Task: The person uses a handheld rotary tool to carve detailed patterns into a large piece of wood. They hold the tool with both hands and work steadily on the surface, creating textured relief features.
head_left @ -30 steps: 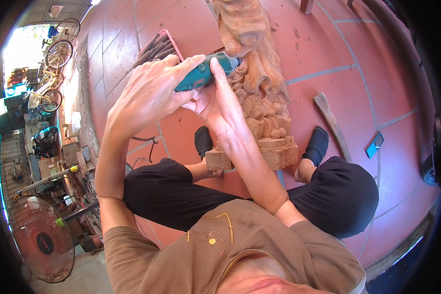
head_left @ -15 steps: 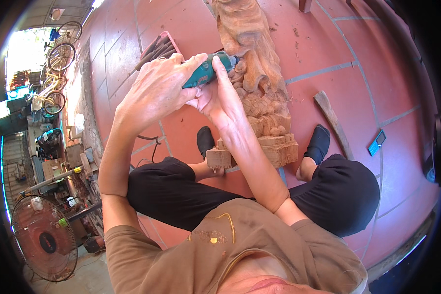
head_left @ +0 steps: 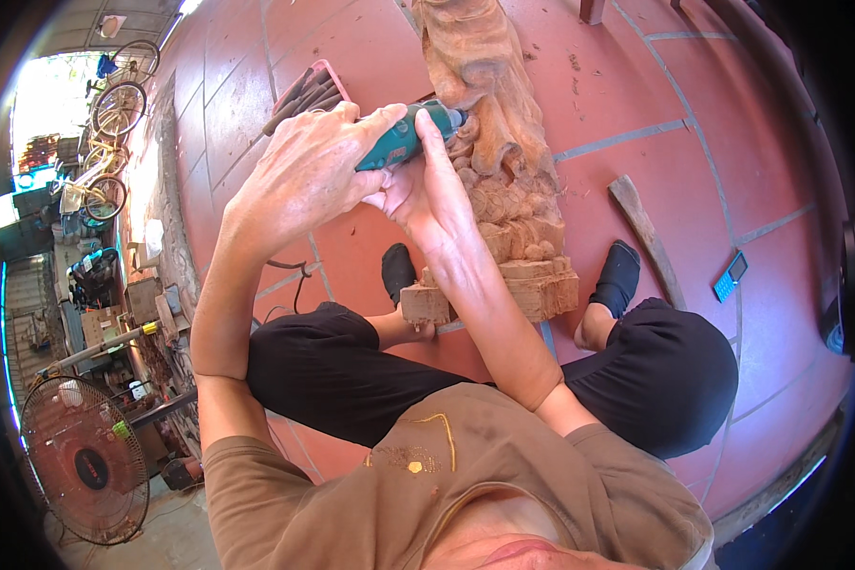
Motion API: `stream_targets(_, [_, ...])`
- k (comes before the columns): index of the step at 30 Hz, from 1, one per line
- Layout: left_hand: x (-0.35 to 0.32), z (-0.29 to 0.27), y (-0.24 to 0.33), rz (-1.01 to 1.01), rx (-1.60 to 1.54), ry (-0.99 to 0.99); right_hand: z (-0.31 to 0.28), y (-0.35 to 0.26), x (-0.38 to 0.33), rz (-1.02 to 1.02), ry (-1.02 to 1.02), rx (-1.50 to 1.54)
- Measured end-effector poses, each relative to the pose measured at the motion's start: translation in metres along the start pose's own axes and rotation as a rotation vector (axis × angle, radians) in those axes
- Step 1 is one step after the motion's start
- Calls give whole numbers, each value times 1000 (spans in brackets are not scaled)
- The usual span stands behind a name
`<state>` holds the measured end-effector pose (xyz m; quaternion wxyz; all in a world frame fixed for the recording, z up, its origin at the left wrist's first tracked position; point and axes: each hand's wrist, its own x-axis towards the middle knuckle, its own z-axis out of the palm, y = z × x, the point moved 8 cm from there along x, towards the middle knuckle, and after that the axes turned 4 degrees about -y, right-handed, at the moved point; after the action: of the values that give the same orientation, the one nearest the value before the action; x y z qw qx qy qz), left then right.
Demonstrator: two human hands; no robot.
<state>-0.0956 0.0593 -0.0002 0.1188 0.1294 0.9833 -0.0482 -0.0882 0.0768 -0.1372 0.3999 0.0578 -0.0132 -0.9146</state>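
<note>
A green rotary tool [head_left: 396, 145] is held in both my hands, its dark nose pointing right at the wooden carving. Over its back end lies my left hand [head_left: 306, 163], fingers closed around the body. From below and nearer to me, my right hand [head_left: 426, 190] grips it, with the thumb stretched along the tool's front. The brown wood carving [head_left: 492, 104], with folds and rounded lumps, lies on the floor between my feet, its blocky base toward me. Whether the tool's tip touches the wood is hidden at this angle.
A pink tray [head_left: 325, 68] of dark slim tools lies beyond my left hand. On the tiled floor to the right are a wooden stick [head_left: 648, 237] and a blue keypad phone [head_left: 729, 280]. A fan [head_left: 85, 461] and bicycles [head_left: 114, 114] stand at the left. A dark cord [head_left: 302, 275] lies near my left knee.
The rotary tool and both hands have shifted a tiny bit to the right. My grip and the carving look the same.
</note>
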Motion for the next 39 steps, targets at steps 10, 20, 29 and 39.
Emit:
stream_targets(10, [-2, 0, 1, -30, -7, -59, 4, 1, -9, -33, 58, 14])
stream_targets(20, [-5, 0, 4, -29, -3, -73, 4, 5, -11, -41, 25, 24])
stream_targets(29, [-8, -3, 8, -36, -9, -83, 12, 6, -18, -58, -26, 27])
stream_targets(39, [-13, -5, 18, -6, 1, -105, 6, 16, -27, -37, 29, 10])
